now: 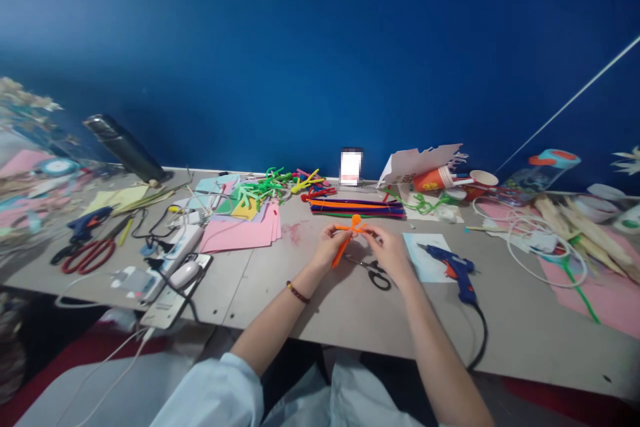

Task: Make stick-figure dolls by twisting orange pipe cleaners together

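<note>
Both my hands hold a small orange pipe-cleaner figure above the grey table. My left hand pinches its left side, with an orange strand hanging down below the fingers. My right hand pinches its right arm. The figure has a round loop at the top. Black-handled scissors lie on the table just under my hands. A bundle of coloured pipe cleaners lies beyond the figure.
A blue glue gun rests on a pale card at the right, its cord running off the front edge. Pink paper sheets, green and yellow pipe-cleaner shapes, a power strip, red scissors, paper cups and a phone surround them.
</note>
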A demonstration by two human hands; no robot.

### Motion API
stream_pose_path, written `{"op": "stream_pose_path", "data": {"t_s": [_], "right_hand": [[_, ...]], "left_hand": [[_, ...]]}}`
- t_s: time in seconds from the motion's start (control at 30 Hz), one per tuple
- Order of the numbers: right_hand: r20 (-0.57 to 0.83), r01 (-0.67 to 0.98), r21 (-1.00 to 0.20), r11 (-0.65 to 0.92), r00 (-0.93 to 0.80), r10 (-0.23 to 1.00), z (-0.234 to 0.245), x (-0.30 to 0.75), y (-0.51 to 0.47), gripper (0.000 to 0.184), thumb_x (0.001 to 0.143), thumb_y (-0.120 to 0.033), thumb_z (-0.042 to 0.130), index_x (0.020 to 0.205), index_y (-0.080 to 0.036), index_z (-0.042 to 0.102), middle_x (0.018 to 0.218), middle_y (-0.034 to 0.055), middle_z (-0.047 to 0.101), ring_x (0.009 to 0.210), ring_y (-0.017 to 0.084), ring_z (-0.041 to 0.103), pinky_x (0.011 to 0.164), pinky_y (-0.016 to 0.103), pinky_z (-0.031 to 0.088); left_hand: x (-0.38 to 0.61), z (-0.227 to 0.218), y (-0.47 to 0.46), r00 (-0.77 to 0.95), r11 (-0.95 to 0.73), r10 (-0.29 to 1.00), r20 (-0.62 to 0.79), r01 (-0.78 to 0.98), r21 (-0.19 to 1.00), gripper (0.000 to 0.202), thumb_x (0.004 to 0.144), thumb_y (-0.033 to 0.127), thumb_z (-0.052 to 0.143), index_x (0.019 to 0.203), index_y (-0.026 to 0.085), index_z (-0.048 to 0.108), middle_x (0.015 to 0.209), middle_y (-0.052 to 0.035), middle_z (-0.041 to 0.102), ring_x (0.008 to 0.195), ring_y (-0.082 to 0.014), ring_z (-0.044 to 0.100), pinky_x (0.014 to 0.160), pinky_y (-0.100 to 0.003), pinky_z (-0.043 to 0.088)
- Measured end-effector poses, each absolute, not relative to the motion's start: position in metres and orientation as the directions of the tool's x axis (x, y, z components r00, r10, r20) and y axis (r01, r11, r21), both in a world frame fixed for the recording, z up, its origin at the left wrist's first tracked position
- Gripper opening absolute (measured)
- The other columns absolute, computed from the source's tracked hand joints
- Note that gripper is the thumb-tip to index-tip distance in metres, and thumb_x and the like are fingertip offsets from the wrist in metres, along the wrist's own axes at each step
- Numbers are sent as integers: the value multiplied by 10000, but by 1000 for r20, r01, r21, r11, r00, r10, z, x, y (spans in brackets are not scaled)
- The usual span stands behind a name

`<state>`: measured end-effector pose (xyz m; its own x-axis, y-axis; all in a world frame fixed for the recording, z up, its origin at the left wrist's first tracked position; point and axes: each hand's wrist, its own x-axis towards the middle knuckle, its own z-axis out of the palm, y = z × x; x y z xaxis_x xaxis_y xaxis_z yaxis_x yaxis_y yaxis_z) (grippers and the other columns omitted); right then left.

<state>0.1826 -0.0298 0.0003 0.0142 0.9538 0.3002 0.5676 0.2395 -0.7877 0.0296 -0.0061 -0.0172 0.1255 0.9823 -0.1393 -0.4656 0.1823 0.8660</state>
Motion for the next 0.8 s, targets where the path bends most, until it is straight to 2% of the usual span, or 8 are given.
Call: {"op": "stream_pose_path", "data": {"t_s": [0.1,0.27,0.4,0.63,0.8], "right_hand": [[285,504,-832,233,27,958,-7,186,-29,257,840,-399,517,847,-207,689,851,59,709,708,202,618,656,311,469],[341,531,-795,295,-11,940,-10,186,-33,262,850,-407,513,837,-206,680,851,60,687,719,193,600,646,299,457],[401,547,-774,319,34,915,-10,181,-35,261,868,-389,485,804,-200,654,820,62,666,684,179,576,620,287,448],[396,533,-795,289,97,913,-13,181,-35,245,855,-388,506,795,-192,639,787,51,656,650,168,555,609,282,437],[425,564,-769,302,97,900,-13,182,-35,237,858,-372,501,790,-192,640,785,54,646,665,172,555,607,281,432]], "left_hand": [[31,-19,-7,153,199,978,-144,-466,862,316,566,306,817,741,141,612,711,-77,716,684,-175,679,688,-286,501],[31,-17,-11,160,181,980,-118,-477,860,324,567,299,821,762,155,607,681,-42,707,654,-159,674,690,-280,503],[32,-15,-13,161,155,983,-84,-503,850,330,585,278,816,805,170,595,707,-31,710,691,-164,683,717,-294,508],[32,-21,-10,186,168,979,-81,-518,839,326,594,266,816,809,163,595,741,-25,703,720,-157,688,745,-280,508],[33,-18,-11,172,164,981,-85,-524,836,350,563,266,832,805,170,597,724,-3,679,691,-159,684,740,-297,517]]}}
